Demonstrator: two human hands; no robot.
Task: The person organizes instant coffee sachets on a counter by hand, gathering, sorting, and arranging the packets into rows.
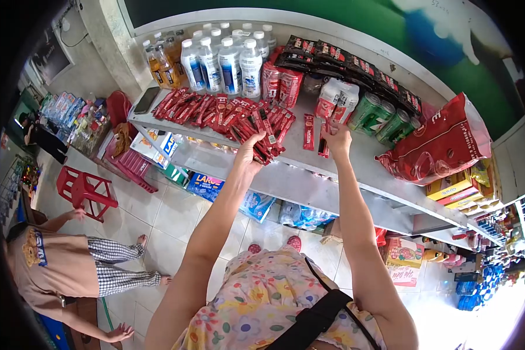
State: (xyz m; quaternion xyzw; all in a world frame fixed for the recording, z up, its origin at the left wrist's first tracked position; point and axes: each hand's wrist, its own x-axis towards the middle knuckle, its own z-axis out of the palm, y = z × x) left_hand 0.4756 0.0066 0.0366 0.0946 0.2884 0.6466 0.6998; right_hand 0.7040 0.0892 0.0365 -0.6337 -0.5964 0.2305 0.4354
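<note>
My left hand [250, 153] is closed around a bunch of red coffee sachets [261, 129] above the front edge of the shelf. Between the fingers of my right hand [337, 140] is a single red-and-dark coffee sachet [324, 146], pointing down over the shelf. Just left of it, another red sachet [308, 132] lies on the shelf top. A loose pile of red sachets [198, 109] spreads along the shelf to the left of my hands. Behind my right hand stand white-and-red cans [336, 99].
White-capped bottles [227, 64] and red cans [281, 84] stand at the back of the shelf [356, 153]. Green cans [374, 114], black packets [356, 67] and a large red bag [434, 146] fill the right. A phone [146, 100] lies at the left end. Another person [64, 262] is at lower left.
</note>
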